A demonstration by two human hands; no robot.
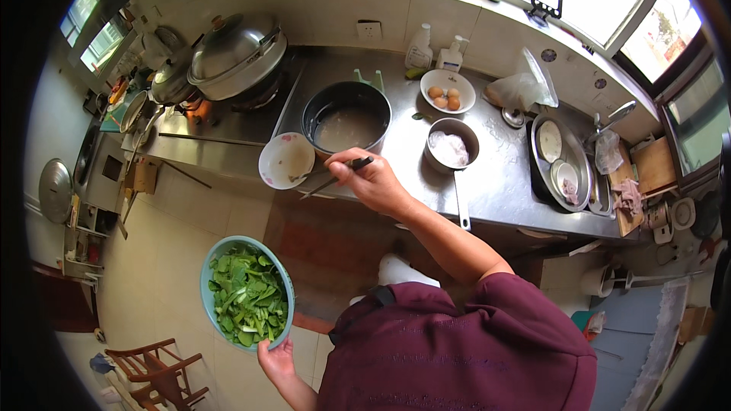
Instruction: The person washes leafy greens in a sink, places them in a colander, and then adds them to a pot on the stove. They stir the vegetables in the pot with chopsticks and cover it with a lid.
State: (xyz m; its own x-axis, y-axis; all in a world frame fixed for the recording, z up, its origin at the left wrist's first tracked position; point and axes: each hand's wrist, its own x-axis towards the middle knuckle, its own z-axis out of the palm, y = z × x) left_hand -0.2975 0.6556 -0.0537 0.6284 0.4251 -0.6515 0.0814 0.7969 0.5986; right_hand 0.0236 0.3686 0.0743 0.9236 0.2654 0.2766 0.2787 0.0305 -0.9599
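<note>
My left hand [277,361] grips the rim of a light blue plastic basin [204,279] full of chopped leafy greens [249,297], held out over the floor. My right hand [365,177] is closed around chopsticks [320,184], whose tips point left, near a white bowl with a pink flower pattern [276,151]. That bowl holds a little cloudy liquid and stands at the counter's front edge. Just behind the hand sits a large dark pot [346,120] with cloudy liquid inside. To its right, a small saucepan [451,148] contains something in a clear plastic bag.
A large lidded wok [237,57] stands on the stove at left, with a flame visible beside it. Behind the saucepan is a bowl of eggs [448,91]. A metal basin with dishes [562,162] is at the right near the tap. A wooden chair [157,374] stands lower left.
</note>
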